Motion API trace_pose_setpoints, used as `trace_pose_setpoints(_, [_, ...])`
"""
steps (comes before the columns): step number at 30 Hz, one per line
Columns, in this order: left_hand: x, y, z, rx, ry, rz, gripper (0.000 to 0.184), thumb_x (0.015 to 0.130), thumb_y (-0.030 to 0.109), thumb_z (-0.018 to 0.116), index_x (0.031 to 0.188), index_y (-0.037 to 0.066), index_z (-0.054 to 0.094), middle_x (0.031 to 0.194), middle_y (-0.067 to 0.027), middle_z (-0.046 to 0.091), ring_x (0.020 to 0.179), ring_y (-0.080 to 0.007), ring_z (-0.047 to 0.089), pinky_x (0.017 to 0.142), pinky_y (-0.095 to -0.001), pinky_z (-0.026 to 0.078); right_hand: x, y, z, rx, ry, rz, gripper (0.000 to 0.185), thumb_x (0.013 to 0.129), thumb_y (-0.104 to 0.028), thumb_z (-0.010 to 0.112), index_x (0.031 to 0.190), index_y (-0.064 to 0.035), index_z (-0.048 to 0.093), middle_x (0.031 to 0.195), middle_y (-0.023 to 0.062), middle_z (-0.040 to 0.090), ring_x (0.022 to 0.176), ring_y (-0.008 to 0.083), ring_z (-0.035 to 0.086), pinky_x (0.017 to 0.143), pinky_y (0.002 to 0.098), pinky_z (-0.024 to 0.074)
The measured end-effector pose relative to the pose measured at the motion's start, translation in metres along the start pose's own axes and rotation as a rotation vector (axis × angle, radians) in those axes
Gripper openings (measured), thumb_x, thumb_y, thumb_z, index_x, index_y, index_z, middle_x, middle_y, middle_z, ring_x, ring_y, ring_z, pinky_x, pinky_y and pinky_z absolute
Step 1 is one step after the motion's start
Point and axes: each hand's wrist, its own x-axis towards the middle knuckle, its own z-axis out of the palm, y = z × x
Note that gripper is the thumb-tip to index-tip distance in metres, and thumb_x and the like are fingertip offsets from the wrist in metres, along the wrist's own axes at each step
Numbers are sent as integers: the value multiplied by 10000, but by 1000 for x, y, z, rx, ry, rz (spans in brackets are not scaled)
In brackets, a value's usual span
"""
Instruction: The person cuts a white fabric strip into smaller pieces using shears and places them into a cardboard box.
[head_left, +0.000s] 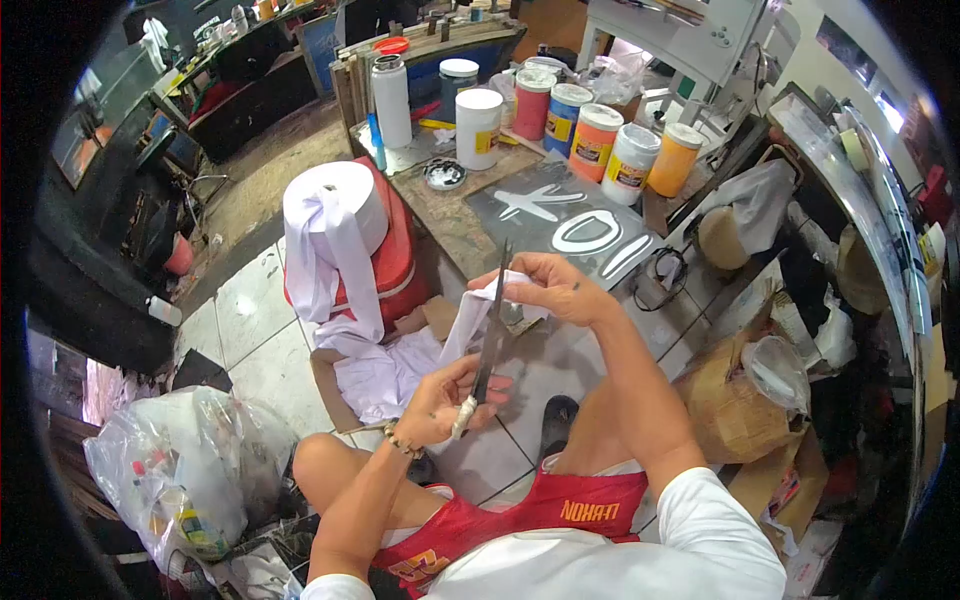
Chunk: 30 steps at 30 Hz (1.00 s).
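Note:
My left hand (450,400) is closed around the lower end of a pair of long dark scissors (493,335), whose handle is wrapped in white. The blades point up and away from me. Near their upper part, my right hand (555,287) pinches a strip of white cloth (463,330) between thumb and fingers. The strip passes beside the blades; whether it lies between them I cannot tell. It hangs down toward a pile of white cloth (390,378) in an open cardboard box (325,385). A large white cloth roll (360,205) rests on a red container (398,235), its loose end draping down.
Ahead, a low table holds a black board with white lettering (560,222), several paint jars (595,140) and a white bottle (391,100). A clear plastic bag of refuse (185,470) sits at left. Cardboard boxes (740,400) and a cable (662,280) lie at right.

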Motion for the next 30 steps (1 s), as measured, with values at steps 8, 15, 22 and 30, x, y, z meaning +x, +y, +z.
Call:
trace_pose_setpoints(8, [8,-15,-9,-23,-41,155,803,785,49,770,1452,8,324,1385,-182,518,1279,-237,513,1055,-357,415,4,10,5,-74,-108,89,264,961,-194,618,1126,12,623,1274,119,638,1031,100,582,862,268,473])
trace_pose_setpoints(15, [6,0,-8,-23,-54,-81,788,788,50,753,1453,30,330,1365,-178,535,1250,-234,539,1032,-355,442,3,8,-5,-203,-104,98,298,961,-203,620,1176,3,627,1252,84,652,926,50,560,784,237,459])
trace_pose_setpoints(22, [10,-10,-15,-260,-44,-45,811,770,98,798,1442,41,348,1338,-159,562,1170,-200,587,944,-317,493,5,17,-6,-80,-71,93,240,915,-228,684,995,-4,654,1034,9,687,741,22,463,613,219,386])
trace_pose_setpoints(30, [12,5,-20,20,135,293,724,781,7,777,1389,31,385,1213,-195,620,1037,-226,660,895,-343,534,2,26,0,-186,-117,150,329,915,-214,694,1133,30,659,1066,52,683,940,80,572,785,259,469])
